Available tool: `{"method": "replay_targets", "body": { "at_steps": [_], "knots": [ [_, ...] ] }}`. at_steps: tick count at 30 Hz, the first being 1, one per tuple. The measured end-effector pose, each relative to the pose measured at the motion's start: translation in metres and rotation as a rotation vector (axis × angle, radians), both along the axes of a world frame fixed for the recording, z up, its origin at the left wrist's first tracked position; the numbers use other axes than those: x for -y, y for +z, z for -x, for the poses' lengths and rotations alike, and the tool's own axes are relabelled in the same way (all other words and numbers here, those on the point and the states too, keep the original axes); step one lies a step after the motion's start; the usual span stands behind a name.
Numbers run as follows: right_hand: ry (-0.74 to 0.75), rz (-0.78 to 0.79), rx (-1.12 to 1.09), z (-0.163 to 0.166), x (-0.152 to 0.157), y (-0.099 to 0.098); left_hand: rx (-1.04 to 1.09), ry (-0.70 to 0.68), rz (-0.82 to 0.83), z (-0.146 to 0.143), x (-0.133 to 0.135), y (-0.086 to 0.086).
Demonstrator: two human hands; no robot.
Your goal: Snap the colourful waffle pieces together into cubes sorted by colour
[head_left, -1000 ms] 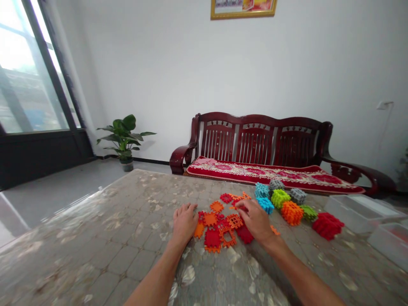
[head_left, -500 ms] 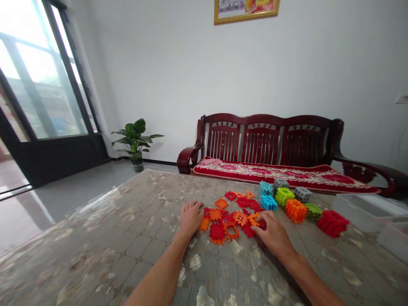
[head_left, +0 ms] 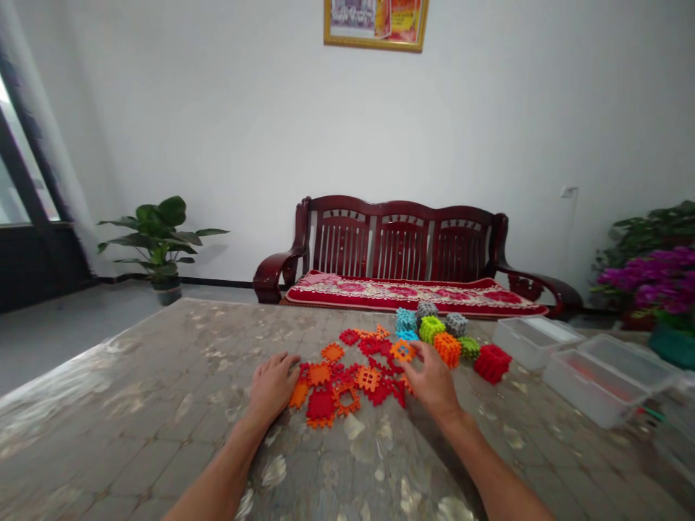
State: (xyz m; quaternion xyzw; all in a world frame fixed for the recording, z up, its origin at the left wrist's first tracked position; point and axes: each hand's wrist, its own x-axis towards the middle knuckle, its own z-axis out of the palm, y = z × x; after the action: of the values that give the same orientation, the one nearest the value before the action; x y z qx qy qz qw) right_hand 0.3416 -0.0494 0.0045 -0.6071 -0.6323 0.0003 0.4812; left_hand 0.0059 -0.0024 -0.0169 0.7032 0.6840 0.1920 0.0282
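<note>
Between my fingertips, my right hand (head_left: 433,380) grips an orange interlocking toy tile (head_left: 402,352) with a hole in its middle, raised over the right part of a loose pile. My left hand (head_left: 276,380) lies on the table at the pile's left edge, fingers lowered and nothing visibly held. Red and orange notched tiles make up the pile, among them a solid red tile (head_left: 321,403), an orange frame tile (head_left: 346,399) and an orange window tile (head_left: 368,378). Some tiles overlap, and my right hand covers part of the pile's right side.
Behind my right hand stand sorted stacks: orange (head_left: 447,350), lime green (head_left: 432,329), red (head_left: 492,363), plus blue and grey ones. Clear plastic boxes (head_left: 591,391) sit at the table's right. Beyond the patterned tablecloth (head_left: 179,405) is a wooden bench (head_left: 402,239).
My view has turned to the right, bringing the boxes and purple flowers into sight. My right hand has lifted the orange tile up off the pile; my left hand stays beside it.
</note>
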Motion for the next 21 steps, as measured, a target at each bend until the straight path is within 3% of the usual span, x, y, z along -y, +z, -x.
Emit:
{"method": "replay_targets", "body": {
  "at_steps": [4, 8, 21],
  "knots": [
    [-0.209, -0.030, -0.148, -0.049, -0.015, 0.012, -0.035, -0.004, -0.005, 0.000, -0.001, -0.001],
    [-0.314, -0.010, -0.180, -0.085, -0.021, 0.011, -0.060, -0.004, 0.001, 0.000, -0.001, 0.000],
    [-0.451, 0.053, -0.039, -0.099, -0.029, -0.002, -0.057, 0.006, 0.015, 0.002, -0.005, -0.005]
  ]
}}
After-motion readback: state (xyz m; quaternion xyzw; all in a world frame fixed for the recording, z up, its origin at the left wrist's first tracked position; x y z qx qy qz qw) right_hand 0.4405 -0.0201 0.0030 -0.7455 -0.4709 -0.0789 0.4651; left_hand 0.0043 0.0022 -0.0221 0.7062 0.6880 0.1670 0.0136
